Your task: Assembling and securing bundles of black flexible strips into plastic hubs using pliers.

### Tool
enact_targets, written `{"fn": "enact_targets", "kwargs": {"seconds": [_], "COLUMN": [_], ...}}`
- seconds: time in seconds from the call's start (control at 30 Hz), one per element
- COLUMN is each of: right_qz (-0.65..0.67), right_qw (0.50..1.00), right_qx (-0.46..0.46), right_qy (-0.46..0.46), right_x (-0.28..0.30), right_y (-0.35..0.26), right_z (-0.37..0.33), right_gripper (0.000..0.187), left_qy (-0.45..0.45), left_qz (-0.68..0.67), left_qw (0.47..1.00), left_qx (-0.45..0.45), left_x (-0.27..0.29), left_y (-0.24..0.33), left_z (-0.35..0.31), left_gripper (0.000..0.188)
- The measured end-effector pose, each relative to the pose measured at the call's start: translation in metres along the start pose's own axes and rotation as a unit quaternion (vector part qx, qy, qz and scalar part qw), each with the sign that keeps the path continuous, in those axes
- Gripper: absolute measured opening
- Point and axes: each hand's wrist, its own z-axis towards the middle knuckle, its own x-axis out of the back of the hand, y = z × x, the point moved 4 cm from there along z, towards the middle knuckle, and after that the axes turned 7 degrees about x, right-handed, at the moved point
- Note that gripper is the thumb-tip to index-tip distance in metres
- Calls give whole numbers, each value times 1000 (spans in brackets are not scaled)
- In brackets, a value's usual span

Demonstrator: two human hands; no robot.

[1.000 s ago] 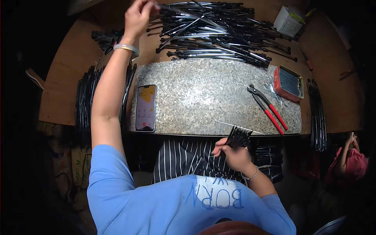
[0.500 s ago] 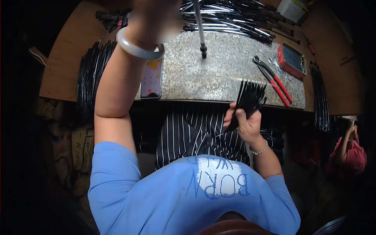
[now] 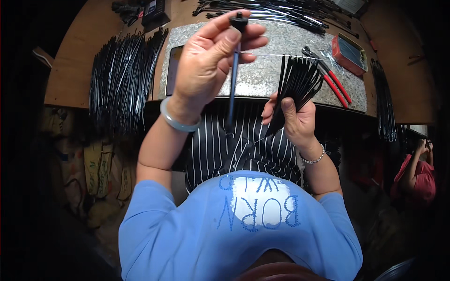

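the left hand (image 3: pixel 206 61) is raised over the near part of the counter (image 3: pixel 70 79), thumb and forefinger pinching a black rod (image 3: pixel 232 86) just below its knobbed end. the rod hangs down almost upright, its lower part blurred before the striped cloth (image 3: pixel 206 150) on the lap. the right hand (image 3: pixel 300 122) is closed round a bundle of black strips (image 3: pixel 300 79), thumb on the near side, the strips fanning upward above the grip. a thin wire (image 3: pixel 274 55) runs across the top of the strips toward the left hand; whether it touches those fingers, i cannot tell.

behind the left hand, a phone (image 3: pixel 173 65) lies partly hidden on a speckled stone slab (image 3: pixel 255 89). red-handled pliers (image 3: pixel 335 84) lie on the slab to the right, near a red box (image 3: pixel 341 56). a heap of black rods (image 3: pixel 281 16) lies beyond the slab, and a thick bunch of black strands (image 3: pixel 124 79) hangs over the counter's left front edge.
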Motion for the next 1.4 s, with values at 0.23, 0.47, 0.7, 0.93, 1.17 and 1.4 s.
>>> {"fn": "enact_targets", "kwargs": {"seconds": [0.23,0.47,0.7,0.93,1.17,1.4], "right_qz": [6,-42,-65,-68,-186,-272], "right_qw": [999,998,997,997,982,950], "right_qx": [-42,24,-21,-16,10,145], "right_qy": [10,49,30,42,37,48], "right_x": [-11,-12,-22,-24,-24,-19], "right_y": [5,-1,2,4,13,11], "right_z": [2,4,14,18,15,21], "right_gripper": [23,33,33,31,32,31], "left_qy": [15,18,19,68,91,119], "left_qz": [-86,-97,-134,-130,-111,34], "left_qw": [996,995,990,987,986,989], "left_qx": [1,-15,-44,-66,-81,-86], "left_x": [-4,-5,-9,-14,-12,-24], "left_y": [-21,-26,-33,-38,-50,-50], "left_z": [-14,-17,-17,-21,-21,-21], "left_gripper": [36,41,41,35,35,34]}}
